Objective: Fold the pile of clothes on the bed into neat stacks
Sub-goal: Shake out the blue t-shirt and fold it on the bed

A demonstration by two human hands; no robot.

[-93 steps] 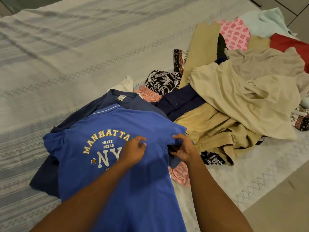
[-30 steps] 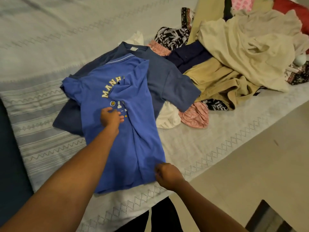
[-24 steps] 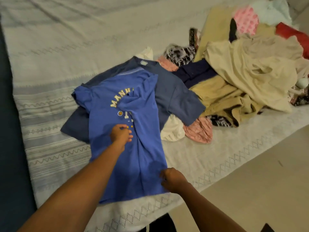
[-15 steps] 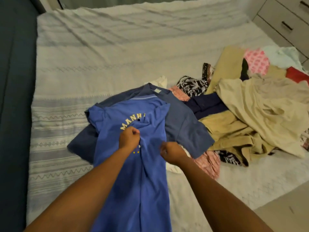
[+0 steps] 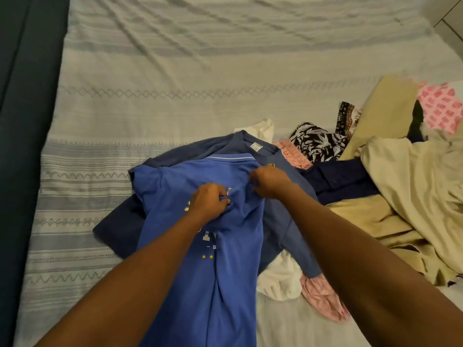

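A bright blue printed T-shirt [image 5: 225, 284] lies lengthwise in front of me, its right side folded over the chest print. My left hand [image 5: 209, 202] pinches a bunch of the folded cloth over the yellow lettering. My right hand [image 5: 268, 182] grips the folded edge near the right shoulder, just below the collar. Under it lies a darker blue shirt [image 5: 283, 229], spread flat. The unfolded pile [image 5: 400, 196] of beige, navy, pink and patterned clothes sits to the right on the bed.
The bed's pale woven cover [image 5: 175, 71] stretches far and left of the shirts. A dark headboard or frame [image 5: 22, 121] runs down the left edge. White [image 5: 280, 279] and pink [image 5: 323, 299] garments poke out beneath the dark shirt.
My right hand has come up from the shirt's hem to the folded edge near the shoulder. My left hand has slid up to the chest print. The view has moved closer over the shirt.
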